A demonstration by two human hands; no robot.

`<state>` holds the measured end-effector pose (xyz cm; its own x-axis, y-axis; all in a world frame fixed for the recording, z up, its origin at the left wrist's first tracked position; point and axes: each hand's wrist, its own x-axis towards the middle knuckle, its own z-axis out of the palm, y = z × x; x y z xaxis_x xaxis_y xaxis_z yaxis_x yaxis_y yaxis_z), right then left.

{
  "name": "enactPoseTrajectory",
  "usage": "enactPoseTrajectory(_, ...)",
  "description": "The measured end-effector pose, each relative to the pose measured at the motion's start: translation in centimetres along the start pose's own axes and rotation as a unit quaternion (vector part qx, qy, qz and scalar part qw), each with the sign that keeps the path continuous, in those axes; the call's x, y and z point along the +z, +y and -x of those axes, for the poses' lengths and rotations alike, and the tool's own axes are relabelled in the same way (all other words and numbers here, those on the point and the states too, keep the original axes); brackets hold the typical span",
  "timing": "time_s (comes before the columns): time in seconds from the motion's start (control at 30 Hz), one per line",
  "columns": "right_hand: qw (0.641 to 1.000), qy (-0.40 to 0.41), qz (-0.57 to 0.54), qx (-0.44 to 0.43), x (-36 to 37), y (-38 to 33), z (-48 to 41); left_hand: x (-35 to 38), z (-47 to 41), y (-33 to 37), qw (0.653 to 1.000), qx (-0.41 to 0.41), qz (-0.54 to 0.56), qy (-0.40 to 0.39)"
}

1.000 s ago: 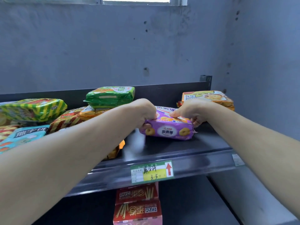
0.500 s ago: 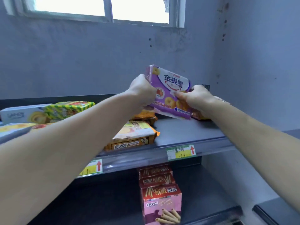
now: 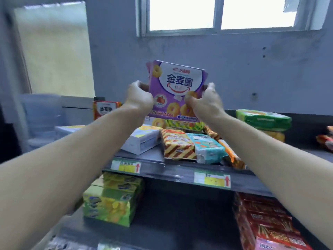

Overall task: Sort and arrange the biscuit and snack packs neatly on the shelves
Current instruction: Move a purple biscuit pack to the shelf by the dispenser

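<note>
- Two grips hold one purple foil biscuit pack (image 3: 177, 87) upright in the air, its printed face toward us, above the dark upper shelf (image 3: 180, 175).
- Our left grip (image 3: 139, 98) curls round the pack's left edge, and our right grip (image 3: 205, 101) pinches its lower right corner.
- Near the shelf's front edge lie a white box (image 3: 142, 141), a red-and-yellow striped pack (image 3: 177, 147) and a teal pack (image 3: 209, 150), side by side.
</note>
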<state>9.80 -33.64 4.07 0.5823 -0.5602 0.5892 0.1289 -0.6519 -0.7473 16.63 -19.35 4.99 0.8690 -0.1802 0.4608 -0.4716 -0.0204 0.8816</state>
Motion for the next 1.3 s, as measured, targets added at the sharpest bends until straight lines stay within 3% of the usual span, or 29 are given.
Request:
enactPoseTrajectory(0.1, 0.998, -0.048, -0.048, -0.014, 5.8, -2.5, -0.8, -4.8, -2.1, -1.3, 0.997, 0.013, -0.018, 0.079)
enactPoseTrajectory(0.27, 0.988, -0.117, -0.094, -0.03, 13.3, -5.1, -2.4, -10.8, -5.5, -3.9, 0.988, -0.01, -0.057, 0.141)
enactPoseTrajectory(0.6, 0.961, -0.233, -0.15, -0.006, 25.0, -5.9, -7.0, -17.4, -12.5, -10.0, 0.98, -0.06, -0.045, 0.183)
enactPoseTrajectory(0.83, 0.958, -0.262, -0.111, 0.024, 32.6, -6.0, -9.2, -22.0, -18.3, -14.7, 0.983, -0.079, -0.05, 0.159)
enactPoseTrajectory(1.3, 0.951, -0.298, 0.049, 0.06, 42.4, -7.5, -10.7, -28.5, -27.5, -22.9, 0.99, -0.127, -0.058, 0.023)
